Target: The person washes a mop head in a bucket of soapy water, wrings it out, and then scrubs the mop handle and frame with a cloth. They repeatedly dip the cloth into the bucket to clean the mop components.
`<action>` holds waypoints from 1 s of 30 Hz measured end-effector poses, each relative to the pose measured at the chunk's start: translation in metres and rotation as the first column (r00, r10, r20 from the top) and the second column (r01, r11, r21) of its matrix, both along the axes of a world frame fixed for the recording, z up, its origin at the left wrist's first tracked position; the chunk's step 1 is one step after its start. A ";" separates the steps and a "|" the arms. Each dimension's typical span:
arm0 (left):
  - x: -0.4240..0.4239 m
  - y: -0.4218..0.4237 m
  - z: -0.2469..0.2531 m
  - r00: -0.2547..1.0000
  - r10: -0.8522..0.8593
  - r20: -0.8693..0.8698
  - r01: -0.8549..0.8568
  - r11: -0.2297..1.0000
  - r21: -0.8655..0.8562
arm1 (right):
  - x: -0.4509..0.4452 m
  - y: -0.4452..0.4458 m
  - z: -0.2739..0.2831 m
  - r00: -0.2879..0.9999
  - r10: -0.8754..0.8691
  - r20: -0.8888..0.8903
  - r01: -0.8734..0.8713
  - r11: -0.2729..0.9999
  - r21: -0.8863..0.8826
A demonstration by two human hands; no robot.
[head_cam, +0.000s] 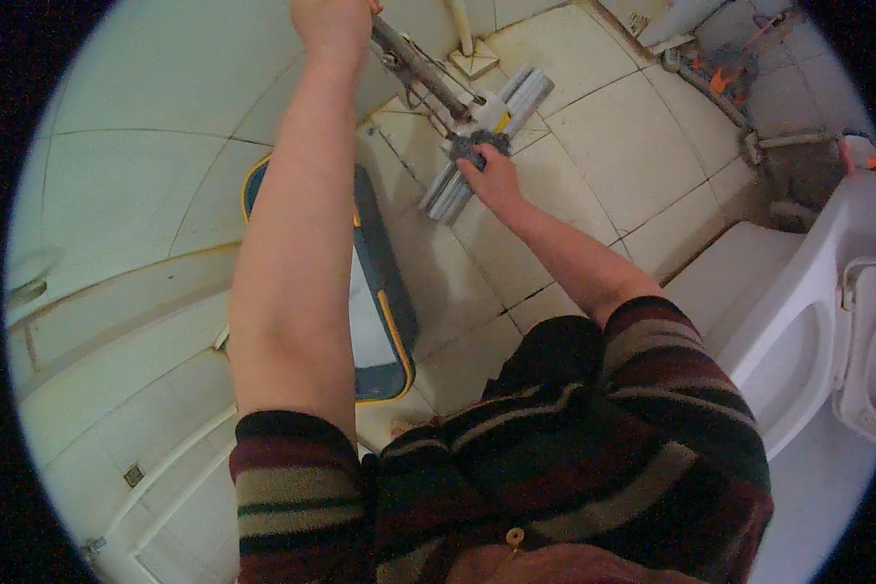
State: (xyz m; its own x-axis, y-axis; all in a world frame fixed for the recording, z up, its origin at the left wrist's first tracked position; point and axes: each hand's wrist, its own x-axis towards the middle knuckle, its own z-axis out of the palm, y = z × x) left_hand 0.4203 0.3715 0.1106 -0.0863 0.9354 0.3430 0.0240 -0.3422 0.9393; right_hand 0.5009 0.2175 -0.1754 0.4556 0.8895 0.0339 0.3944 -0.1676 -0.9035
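Observation:
My left hand [332, 25], partly cut by the top of the view, is closed around the handle [427, 77] of a mop. Thin metal rods run beside this worn handle down to a white plastic bracket [490, 113] with a yellow part. Below the bracket, the long grey mop head [449, 191] lies aslant over the floor tiles. With bent fingers my right hand [495, 179] presses a dark grey, curly scouring pad [474, 148] against the middle of the mop head. The underside of the mop head is hidden.
A dark blue bucket [401, 292] with a yellow rim stands left of the mop, partly behind my left forearm. White ceramic fixtures [781, 365] are at the right. A pale pipe [461, 29] meets the floor at the back, beside the tiled wall [139, 168].

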 end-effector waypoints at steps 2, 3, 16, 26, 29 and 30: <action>-0.004 0.001 -0.002 0.999 -0.023 0.032 0.023 1.000 -0.017 | 0.016 0.006 0.003 0.996 0.020 -0.084 -0.028 0.996 -0.090; -0.004 0.001 -0.003 0.999 -0.031 0.034 0.031 0.999 -0.013 | 0.035 0.015 0.006 0.988 -0.038 -0.150 0.019 0.992 -0.124; -0.013 -0.014 0.008 0.999 -0.038 -0.013 0.037 0.998 -0.051 | 0.102 0.028 0.046 0.726 0.335 0.601 -0.340 0.934 -0.111; -0.027 -0.013 0.009 0.979 -0.115 -0.170 0.096 0.988 -0.119 | 0.066 0.040 0.056 0.818 0.279 0.503 -0.306 0.952 -0.031; -0.059 -0.026 -0.014 0.907 -0.200 -0.371 0.216 0.976 0.001 | 0.080 0.019 0.037 0.752 0.278 0.598 -0.239 0.960 -0.145; -0.079 -0.044 -0.033 0.926 -0.086 -0.368 0.107 0.994 0.037 | 0.084 0.003 0.032 0.796 0.311 0.520 -0.218 0.948 -0.232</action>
